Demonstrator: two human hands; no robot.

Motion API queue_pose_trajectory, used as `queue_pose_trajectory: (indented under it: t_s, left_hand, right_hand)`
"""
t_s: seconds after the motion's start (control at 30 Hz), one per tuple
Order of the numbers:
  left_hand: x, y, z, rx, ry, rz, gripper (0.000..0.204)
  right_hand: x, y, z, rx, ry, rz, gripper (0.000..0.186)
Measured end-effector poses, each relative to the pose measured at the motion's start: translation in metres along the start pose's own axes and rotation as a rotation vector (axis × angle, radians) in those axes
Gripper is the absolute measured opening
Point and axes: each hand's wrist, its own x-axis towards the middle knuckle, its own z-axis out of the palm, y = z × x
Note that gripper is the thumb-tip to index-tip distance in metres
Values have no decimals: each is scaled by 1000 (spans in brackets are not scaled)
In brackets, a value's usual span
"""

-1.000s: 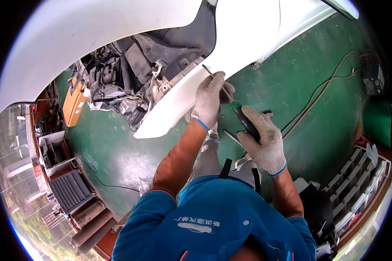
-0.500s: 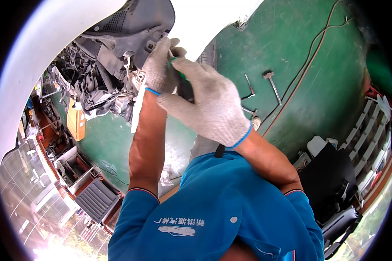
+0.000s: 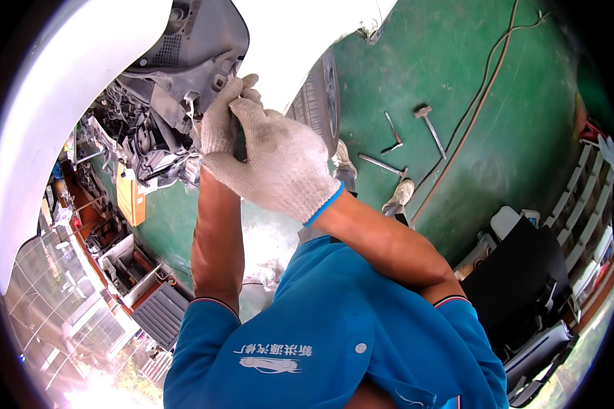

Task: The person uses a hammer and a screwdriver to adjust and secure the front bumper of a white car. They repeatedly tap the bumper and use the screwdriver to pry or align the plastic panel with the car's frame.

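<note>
At the front edge of a white car body panel [image 3: 293, 48], my two hands work close together in off-white knitted gloves. My right hand [image 3: 280, 150] lies across my left wrist, its fingers curled round a screwdriver [image 3: 239, 140] with a green-and-black handle. Only a dark sliver of that handle shows now. Beyond it, my left hand [image 3: 217, 123] is bent closed beside the grey plastic trim [image 3: 201, 48]; what its fingertips grip is hidden. Exposed engine-bay parts [image 3: 143, 129] lie just left of my hands.
A tyre [image 3: 317, 95] stands under the panel. On the green floor lie a hammer [image 3: 432, 129], two other hand tools and a long hose [image 3: 477, 105]. A cardboard box [image 3: 130, 196] and a tool cart [image 3: 160, 313] are at left; black panels [image 3: 518, 273] lean at right.
Both hands have shifted left and slightly down in view together. My right hand has turned over the screwdriver, hiding its green handle. More of the tyre and my shoes shows.
</note>
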Motion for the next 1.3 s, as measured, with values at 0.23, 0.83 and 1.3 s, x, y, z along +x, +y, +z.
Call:
queue_pose_trajectory:
  t_s: [0.23,0.83,1.3]
  left_hand:
    - [3,-9,-25,98,-248,151,31]
    - [41,-6,-28,205,66,-312,30]
    - [6,-27,-44,-236,-253,-59,36]
  right_hand:
    - [4,-11,-6,284,-154,264,60]
    - [-20,6,30,514,-67,316,86]
    - [-11,1,31,-70,351,-211,36]
